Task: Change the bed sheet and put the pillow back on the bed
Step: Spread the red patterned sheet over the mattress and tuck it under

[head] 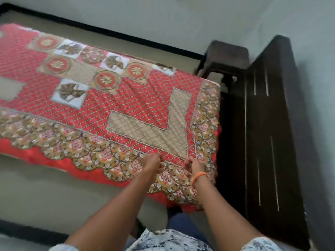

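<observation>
A red patterned bed sheet [101, 105] lies spread over the mattress [45, 192], its scalloped border hanging off the near side. At the near corner the left hand [152, 163] and, just beside it but apart, the right hand [194, 164], an orange band [199, 176] on its wrist, both have fingers curled, apparently pinching the border. Judged step: spreading and squaring the sheet. The next move likely calls for drawing this corner taut and tucking it. No pillow is visible. Right of the bed stand a dark stool [227, 55] and the dark slatted bed end [268, 142], against a pale wall [181, 19].
</observation>
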Tool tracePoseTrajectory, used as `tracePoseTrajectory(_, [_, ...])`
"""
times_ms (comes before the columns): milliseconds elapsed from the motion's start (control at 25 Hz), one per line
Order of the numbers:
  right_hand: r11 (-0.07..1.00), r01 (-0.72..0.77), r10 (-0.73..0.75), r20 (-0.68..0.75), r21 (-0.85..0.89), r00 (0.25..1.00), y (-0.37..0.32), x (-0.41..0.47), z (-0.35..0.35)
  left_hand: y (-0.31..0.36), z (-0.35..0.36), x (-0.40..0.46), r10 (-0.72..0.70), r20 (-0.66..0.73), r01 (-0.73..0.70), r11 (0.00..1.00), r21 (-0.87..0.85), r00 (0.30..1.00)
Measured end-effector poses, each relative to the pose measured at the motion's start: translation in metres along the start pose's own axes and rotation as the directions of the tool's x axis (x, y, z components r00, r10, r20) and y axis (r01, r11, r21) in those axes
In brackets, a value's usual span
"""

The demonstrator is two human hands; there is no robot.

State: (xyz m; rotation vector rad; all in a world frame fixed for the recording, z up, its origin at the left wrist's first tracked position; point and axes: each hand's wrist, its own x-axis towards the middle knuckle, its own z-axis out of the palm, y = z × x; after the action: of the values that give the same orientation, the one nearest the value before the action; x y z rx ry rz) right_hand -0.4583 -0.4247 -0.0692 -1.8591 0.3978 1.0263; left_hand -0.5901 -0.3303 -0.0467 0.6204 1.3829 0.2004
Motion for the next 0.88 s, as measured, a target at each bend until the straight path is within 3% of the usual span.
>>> tracePoseTrajectory(120, [0.991, -0.041, 0.05, -0.071, 0.124, 0.996, -0.008, 0.041, -0.041, 0.009, 0.07, 0.008, -0.014, 0.09, 0.003, 0.993, 0.122, 0.996])
tracePoseTrajectory(280, [0.979, -0.043, 0.065, -0.107, 0.2, 0.992, -0.027, 0.105, -0.081, 0.008, 0.139, 0.037, -0.011, 0.08, -0.012, 0.962, 0.273, 0.997])
tracePoseTrajectory(400, [0.989, 0.012, 0.019, -0.209, 0.146, 0.978, -0.043, 0.169, -0.106, -0.002, 0.186, 0.075, 0.13, 0.105, -0.166, 0.802, 0.574, 0.986])
tracePoseTrajectory(480, [0.993, 0.057, -0.027, -0.273, 0.105, 0.962, -0.045, 0.224, -0.118, -0.007, 0.224, 0.109, 0.234, 0.222, -0.32, 0.6, 0.733, 0.947])
tracePoseTrajectory(520, [0.995, 0.066, -0.042, -0.284, 0.076, 0.958, -0.041, 0.257, -0.12, -0.008, 0.245, 0.129, 0.286, 0.321, -0.421, 0.443, 0.792, 0.903])
tracePoseTrajectory(640, [0.996, 0.011, -0.023, -0.144, -0.087, 0.989, -0.024, 0.319, -0.123, -0.012, 0.298, 0.188, 0.291, 0.681, -0.672, -0.147, 0.726, 0.672])
tracePoseTrajectory(720, [0.989, -0.029, 0.029, -0.006, -0.144, 1.0, -0.003, 0.354, -0.126, -0.017, 0.339, 0.242, 0.116, 0.83, -0.712, -0.458, 0.533, 0.546])
tracePoseTrajectory(760, [0.989, -0.036, 0.044, 0.055, -0.144, 0.997, 0.007, 0.366, -0.128, -0.019, 0.358, 0.267, 0.005, 0.856, -0.708, -0.558, 0.432, 0.518])
tracePoseTrajectory(880, [0.994, 0.036, -0.034, 0.026, -0.1, 0.999, 0.02, 0.387, -0.138, -0.024, 0.413, 0.321, -0.391, 0.744, -0.624, -0.78, 0.044, 0.542])
